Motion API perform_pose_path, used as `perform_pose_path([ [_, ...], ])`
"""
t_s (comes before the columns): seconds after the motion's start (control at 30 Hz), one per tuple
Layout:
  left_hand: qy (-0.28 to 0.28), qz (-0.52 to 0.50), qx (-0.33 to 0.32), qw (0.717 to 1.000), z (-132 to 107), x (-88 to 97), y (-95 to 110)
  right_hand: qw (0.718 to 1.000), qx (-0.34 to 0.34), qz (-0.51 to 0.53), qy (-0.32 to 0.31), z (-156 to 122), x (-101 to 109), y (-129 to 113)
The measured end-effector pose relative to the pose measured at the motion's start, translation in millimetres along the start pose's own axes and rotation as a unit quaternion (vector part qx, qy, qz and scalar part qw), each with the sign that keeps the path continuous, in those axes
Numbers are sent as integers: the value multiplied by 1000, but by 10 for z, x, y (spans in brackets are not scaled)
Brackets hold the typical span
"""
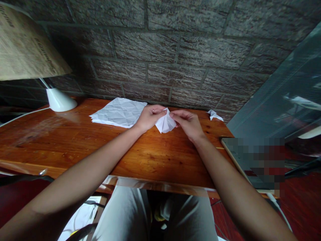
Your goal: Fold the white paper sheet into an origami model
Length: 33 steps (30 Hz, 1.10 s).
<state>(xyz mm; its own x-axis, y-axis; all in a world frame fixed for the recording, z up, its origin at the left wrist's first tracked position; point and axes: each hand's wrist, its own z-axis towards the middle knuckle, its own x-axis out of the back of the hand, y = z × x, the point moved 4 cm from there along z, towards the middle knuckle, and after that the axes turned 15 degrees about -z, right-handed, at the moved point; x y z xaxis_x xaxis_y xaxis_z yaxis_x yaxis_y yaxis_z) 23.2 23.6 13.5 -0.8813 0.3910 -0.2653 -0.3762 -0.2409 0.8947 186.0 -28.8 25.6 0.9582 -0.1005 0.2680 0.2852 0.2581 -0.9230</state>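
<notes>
Between my two hands is a small white folded paper [166, 124], its pleats fanning out toward me just above the table. My left hand [150, 116] pinches its upper left edge between thumb and fingers. At its upper right edge, my right hand [187, 121] grips it the same way. Some of the right fingers are hidden behind the paper. Left of my left hand lies a stack of creased white paper sheets [117, 112]. A small folded paper piece [215, 115] sits to the right, near the wall.
The wooden table [160, 160] backs onto a brick wall [163, 50]. A lamp [60, 99] with a printed shade stands at the left, its cord trailing off. A tablet-like device [240, 160], partly blurred out, lies at the right edge with a cable.
</notes>
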Motion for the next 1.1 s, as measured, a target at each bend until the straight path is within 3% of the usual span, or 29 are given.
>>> perform_pose_path([
  [0.27,-29,38,-29,998,-15,-38,44,1000,8,-8,-6,-8,-7,-35],
  [1.1,-54,74,-31,995,-66,-100,97,999,14,-31,-5,-8,19,-16],
])
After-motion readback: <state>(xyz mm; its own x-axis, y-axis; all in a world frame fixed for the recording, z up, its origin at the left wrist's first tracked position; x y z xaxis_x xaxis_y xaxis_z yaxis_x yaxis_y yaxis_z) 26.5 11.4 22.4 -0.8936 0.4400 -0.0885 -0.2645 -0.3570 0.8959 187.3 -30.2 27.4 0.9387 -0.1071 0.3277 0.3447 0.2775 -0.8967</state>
